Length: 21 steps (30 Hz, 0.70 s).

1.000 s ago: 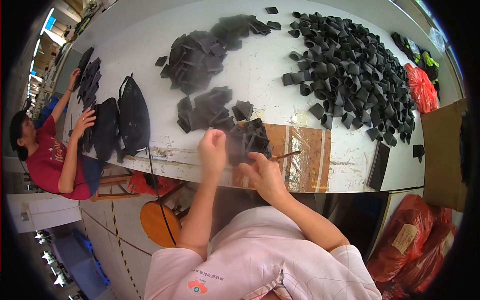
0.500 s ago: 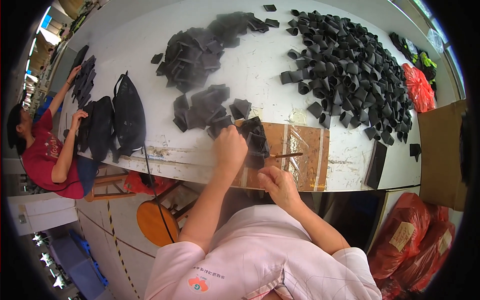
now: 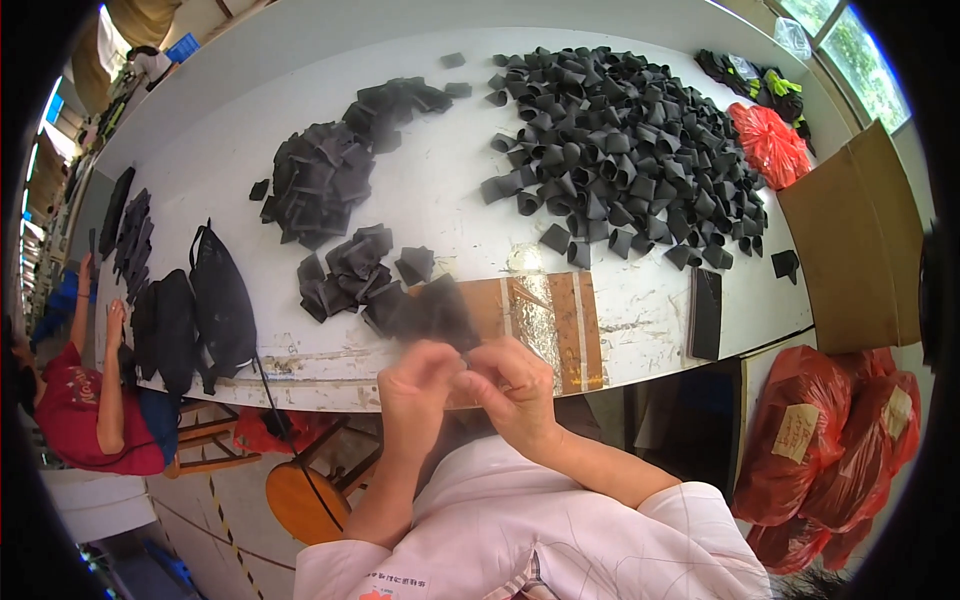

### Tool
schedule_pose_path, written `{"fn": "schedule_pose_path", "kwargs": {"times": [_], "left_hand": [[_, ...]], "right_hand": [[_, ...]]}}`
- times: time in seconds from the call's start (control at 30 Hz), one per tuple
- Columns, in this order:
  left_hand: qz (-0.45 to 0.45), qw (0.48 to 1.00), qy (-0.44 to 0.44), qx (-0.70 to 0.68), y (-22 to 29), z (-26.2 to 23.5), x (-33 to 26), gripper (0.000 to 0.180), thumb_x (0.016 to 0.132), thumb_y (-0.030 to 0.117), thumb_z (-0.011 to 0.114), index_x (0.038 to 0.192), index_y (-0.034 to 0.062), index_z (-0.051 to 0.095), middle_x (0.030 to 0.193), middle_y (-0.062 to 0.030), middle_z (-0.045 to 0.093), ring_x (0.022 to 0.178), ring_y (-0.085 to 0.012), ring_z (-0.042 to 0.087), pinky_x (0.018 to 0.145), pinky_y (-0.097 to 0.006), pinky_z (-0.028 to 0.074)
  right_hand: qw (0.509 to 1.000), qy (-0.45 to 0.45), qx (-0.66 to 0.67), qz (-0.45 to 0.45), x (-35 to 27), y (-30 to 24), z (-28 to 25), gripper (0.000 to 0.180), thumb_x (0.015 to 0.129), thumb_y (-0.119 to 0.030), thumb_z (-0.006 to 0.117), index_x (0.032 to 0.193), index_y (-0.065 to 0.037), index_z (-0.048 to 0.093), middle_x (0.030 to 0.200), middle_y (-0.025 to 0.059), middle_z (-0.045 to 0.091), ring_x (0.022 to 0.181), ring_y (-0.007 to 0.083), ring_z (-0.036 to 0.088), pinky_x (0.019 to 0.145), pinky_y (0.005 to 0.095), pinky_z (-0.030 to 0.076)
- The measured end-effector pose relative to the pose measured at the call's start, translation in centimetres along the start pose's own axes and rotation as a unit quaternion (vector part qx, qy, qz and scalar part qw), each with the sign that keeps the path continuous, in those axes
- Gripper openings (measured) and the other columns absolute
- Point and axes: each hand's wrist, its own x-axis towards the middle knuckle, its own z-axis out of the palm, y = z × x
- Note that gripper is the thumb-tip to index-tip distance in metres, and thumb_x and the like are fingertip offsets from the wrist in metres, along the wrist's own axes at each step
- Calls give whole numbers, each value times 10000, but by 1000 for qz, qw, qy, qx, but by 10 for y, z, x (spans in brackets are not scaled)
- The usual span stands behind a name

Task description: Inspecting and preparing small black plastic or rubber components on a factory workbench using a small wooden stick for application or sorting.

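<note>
My left hand [image 3: 415, 385] and my right hand [image 3: 512, 385] meet at the front edge of the white table, fingertips pinched close together. Both are closed. What sits between the fingers is too small and blurred to name. Just beyond the left hand, a blurred stack of black fabric-like pieces [image 3: 440, 308] covers the left end of a brown cardboard sheet [image 3: 581, 330] with clear tape on it. More flat black pieces [image 3: 352, 270] lie loosely to the left of the sheet, with another heap [image 3: 318, 180] behind them.
A large pile of black folded, tube-like pieces [image 3: 630, 150] spreads across the back right. A black block [image 3: 706, 315] and a cardboard box [image 3: 850, 240] stand right, above red bags [image 3: 800, 440]. A black mesh bag [image 3: 222, 305] lies left, near a person in a red shirt [image 3: 75, 415].
My left hand has drawn back from the black pieces to meet my right hand. A thin brown stick beside the right hand no longer shows. The view has shifted right.
</note>
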Motion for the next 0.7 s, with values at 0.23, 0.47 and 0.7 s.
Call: {"fn": "schedule_pose_path", "kwargs": {"times": [0.23,0.47,0.7], "left_hand": [[246,931,137,232,-13,36,-7,65,771,-36,580,800,-13,526,672,-41,574,492,-52,472,443,-175,384],[-188,878,-127,-422,9,22,-3,171,730,-52,554,889,-1,518,689,-21,517,409,-25,338,352,-172,250],[32,987,54,-149,17,40,-1,116,761,-42,512,874,-17,522,753,-83,568,413,-41,421,356,-175,312]], "right_hand": [[975,61,-185,-105,-2,4,-9,120,675,6,616,787,-6,574,710,96,515,576,252,546,492,334,437],[895,-22,292,336,11,-5,-40,45,761,9,561,751,-16,596,651,6,539,568,121,538,472,301,431],[829,-177,428,312,19,-4,-50,223,863,-257,532,733,-76,532,656,-51,459,569,32,371,527,195,363]]}}
